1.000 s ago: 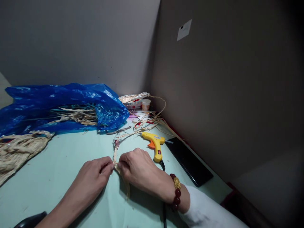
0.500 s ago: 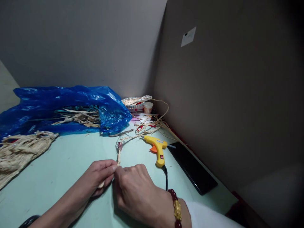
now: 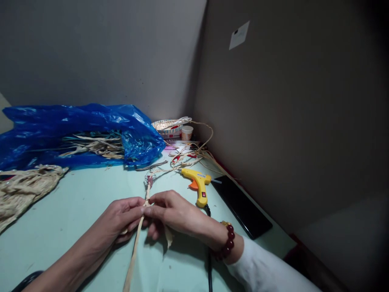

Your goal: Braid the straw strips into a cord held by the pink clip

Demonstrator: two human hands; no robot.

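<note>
1. Since half a second ago, both hands have drawn apart a little and a long loose straw strip (image 3: 133, 253) now trails from between them toward the near edge, where before only a short stub showed under the left hand
2. Left hand (image 3: 121, 220) lies palm-down on the pale green table (image 3: 75, 207), fingers curled in, thumb and forefinger pinched on the braided straw cord (image 3: 148, 192) at the spot where the two hands meet
3. Right hand (image 3: 172, 213) sits just beside the left one, its fingertips touching the left's, likewise pinched shut on the same cord; a second short strip end (image 3: 168, 240) hangs below its fingers
4. From the pinch the cord runs straight away from the hands to a small clip (image 3: 148, 179), then on as loose strands toward the far corner
5. Just beyond the right hand lies a yellow glue gun (image 3: 199, 183), nozzle pointing left, its black cable (image 3: 209, 263) passing under the right wrist, which wears a dark red bead bracelet (image 3: 226, 243)
6. Right of the glue gun, well clear of the hands, a black flat slab (image 3: 243, 207) lies along the wall
7. Far beyond the left hand sits a blue plastic bag (image 3: 91, 129) with straw spilling out, and a pile of woven straw (image 3: 21, 190) lies to the far left
8. At the far corner stand a small basket (image 3: 167, 127) and a white cup (image 3: 187, 132)
</note>
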